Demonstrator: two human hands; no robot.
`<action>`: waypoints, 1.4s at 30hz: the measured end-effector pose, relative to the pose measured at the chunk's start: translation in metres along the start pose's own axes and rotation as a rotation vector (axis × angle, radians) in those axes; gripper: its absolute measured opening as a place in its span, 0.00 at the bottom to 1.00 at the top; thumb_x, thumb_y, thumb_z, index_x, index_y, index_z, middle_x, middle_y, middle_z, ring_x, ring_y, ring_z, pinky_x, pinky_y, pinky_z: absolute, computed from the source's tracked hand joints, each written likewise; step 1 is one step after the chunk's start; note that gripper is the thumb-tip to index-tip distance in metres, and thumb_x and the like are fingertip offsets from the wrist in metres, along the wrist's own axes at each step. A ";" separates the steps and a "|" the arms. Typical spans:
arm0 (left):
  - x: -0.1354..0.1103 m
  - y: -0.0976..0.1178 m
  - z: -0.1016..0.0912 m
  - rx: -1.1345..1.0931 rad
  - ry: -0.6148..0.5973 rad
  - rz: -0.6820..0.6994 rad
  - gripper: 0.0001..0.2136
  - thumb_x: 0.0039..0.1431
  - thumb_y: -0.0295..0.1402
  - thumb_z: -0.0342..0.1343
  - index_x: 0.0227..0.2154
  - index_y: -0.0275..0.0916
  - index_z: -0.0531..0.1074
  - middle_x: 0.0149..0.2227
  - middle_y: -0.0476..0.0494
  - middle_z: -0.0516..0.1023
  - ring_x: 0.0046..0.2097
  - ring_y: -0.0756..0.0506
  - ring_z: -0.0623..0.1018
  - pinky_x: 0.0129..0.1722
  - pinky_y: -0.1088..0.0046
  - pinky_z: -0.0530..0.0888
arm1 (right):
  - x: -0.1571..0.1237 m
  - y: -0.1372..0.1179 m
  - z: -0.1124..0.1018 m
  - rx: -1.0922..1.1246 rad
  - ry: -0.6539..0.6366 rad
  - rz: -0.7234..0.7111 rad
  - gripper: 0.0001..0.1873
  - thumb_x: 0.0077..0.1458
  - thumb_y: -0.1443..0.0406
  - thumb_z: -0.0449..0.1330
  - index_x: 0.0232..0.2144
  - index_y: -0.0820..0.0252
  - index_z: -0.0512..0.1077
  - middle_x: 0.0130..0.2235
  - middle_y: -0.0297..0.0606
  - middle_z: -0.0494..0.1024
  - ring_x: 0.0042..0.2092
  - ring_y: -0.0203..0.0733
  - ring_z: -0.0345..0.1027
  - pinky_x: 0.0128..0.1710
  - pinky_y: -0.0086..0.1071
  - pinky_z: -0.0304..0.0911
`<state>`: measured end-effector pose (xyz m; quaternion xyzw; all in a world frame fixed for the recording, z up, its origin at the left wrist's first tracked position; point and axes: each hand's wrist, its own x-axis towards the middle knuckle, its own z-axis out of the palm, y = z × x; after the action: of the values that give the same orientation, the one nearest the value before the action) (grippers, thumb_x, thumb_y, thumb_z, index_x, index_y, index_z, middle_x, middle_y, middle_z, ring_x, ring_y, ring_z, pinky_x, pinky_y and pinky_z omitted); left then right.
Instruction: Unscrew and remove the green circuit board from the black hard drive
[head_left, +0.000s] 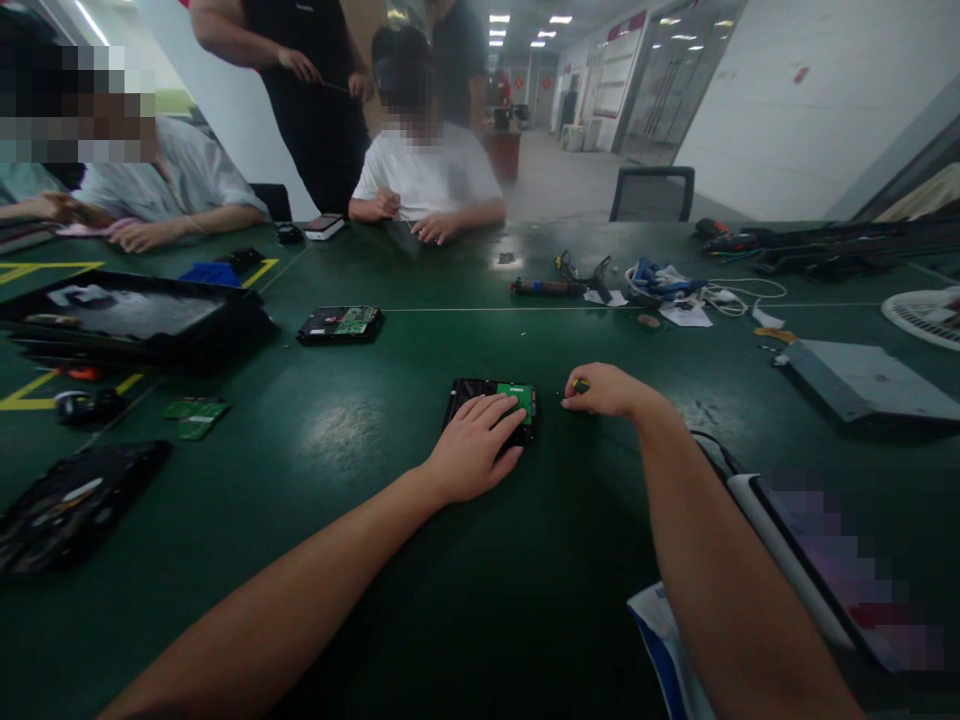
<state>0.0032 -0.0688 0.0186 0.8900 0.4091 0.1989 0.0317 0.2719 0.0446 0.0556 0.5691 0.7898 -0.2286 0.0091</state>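
Note:
A hard drive [517,392] with a black casing and a green circuit board lies on the green table in front of me. My left hand [480,440] rests flat across it, fingers stretched and a little spread, covering much of its near side. To the right of the drive, my right hand [604,388] is closed around a small screwdriver [580,385] with a yellow and black handle. Most of the tool is hidden by the fingers. Something tiny shows by the fingertips, too small to make out.
Farther off lies a second hard drive [341,324]. Left stand a black tray [150,310], loose green boards [196,417] and a dark casing [79,505]. Right are a grey metal box [874,385], cables [664,280] and a tablet-like screen [817,570]. Several people are across the table.

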 end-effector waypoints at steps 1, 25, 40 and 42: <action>0.000 0.000 0.000 -0.004 -0.001 0.001 0.25 0.68 0.39 0.54 0.65 0.42 0.64 0.66 0.36 0.67 0.68 0.34 0.66 0.68 0.47 0.63 | 0.000 -0.001 0.000 0.002 -0.002 -0.001 0.08 0.54 0.62 0.67 0.37 0.57 0.80 0.38 0.38 0.83 0.32 0.38 0.75 0.33 0.29 0.65; -0.001 -0.004 0.002 -0.063 0.120 -0.123 0.22 0.65 0.38 0.56 0.60 0.40 0.67 0.59 0.35 0.72 0.62 0.35 0.71 0.63 0.47 0.69 | 0.005 -0.001 0.002 -0.063 0.055 -0.075 0.07 0.54 0.61 0.67 0.36 0.55 0.81 0.43 0.38 0.83 0.45 0.45 0.75 0.43 0.33 0.65; -0.002 -0.007 0.006 -0.045 0.123 -0.109 0.19 0.66 0.39 0.55 0.57 0.39 0.70 0.59 0.35 0.72 0.62 0.35 0.71 0.63 0.47 0.70 | -0.003 -0.005 -0.004 0.016 0.054 -0.019 0.09 0.58 0.62 0.63 0.37 0.60 0.80 0.38 0.40 0.83 0.32 0.38 0.75 0.34 0.29 0.65; -0.002 -0.007 0.006 -0.041 0.120 -0.110 0.19 0.66 0.39 0.55 0.57 0.39 0.70 0.60 0.35 0.72 0.63 0.35 0.70 0.63 0.47 0.70 | -0.005 -0.006 -0.007 0.029 0.061 -0.008 0.09 0.57 0.63 0.62 0.37 0.61 0.80 0.36 0.39 0.83 0.31 0.39 0.75 0.33 0.29 0.65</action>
<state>-0.0006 -0.0654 0.0106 0.8517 0.4545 0.2582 0.0364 0.2701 0.0415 0.0650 0.5728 0.7885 -0.2227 -0.0239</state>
